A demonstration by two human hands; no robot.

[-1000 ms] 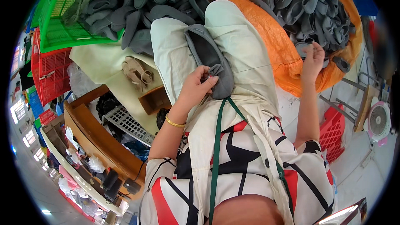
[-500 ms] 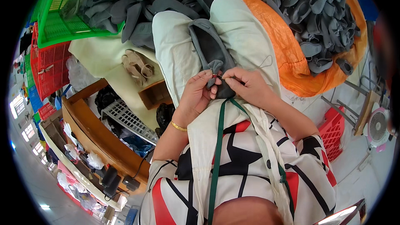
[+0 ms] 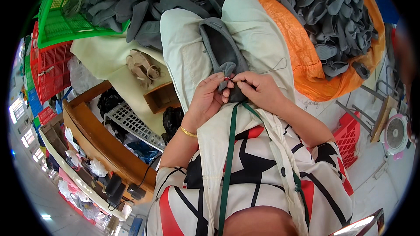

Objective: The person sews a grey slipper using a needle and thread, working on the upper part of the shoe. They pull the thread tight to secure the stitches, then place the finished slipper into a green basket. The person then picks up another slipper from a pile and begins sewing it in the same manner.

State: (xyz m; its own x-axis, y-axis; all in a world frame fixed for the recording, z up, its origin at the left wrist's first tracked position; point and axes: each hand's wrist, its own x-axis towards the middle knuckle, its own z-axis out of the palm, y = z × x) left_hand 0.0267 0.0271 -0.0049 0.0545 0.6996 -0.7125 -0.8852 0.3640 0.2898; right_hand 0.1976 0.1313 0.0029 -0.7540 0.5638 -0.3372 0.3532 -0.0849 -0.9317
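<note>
A grey slip-on shoe (image 3: 239,59) lies between my thighs, its opening up and its toe toward me. On its front sits a grey fabric bow (image 3: 227,68). My left hand (image 3: 211,92) grips the toe by the bow, fingers curled on it. Against it, my right hand (image 3: 259,89) pinches a thin, dark, needle-like thing (image 3: 231,79) at the bow. A small red spot shows between the fingertips. Fine dark thread (image 3: 276,67) loops over my right thigh, near the right hand. The fingers hide most of the toe.
Many grey shoes (image 3: 177,5) are heaped ahead, beside a green crate (image 3: 57,35). More fill an orange sack (image 3: 302,61) at right. Beige sandals (image 3: 139,67) lie at left, near a wooden drawer (image 3: 162,98). A red basket (image 3: 348,137) and fan (image 3: 396,133) stand at right.
Both hands stay at the bow on the shoe's toe, with hardly any shift of the fingers. The whole view has moved slightly.
</note>
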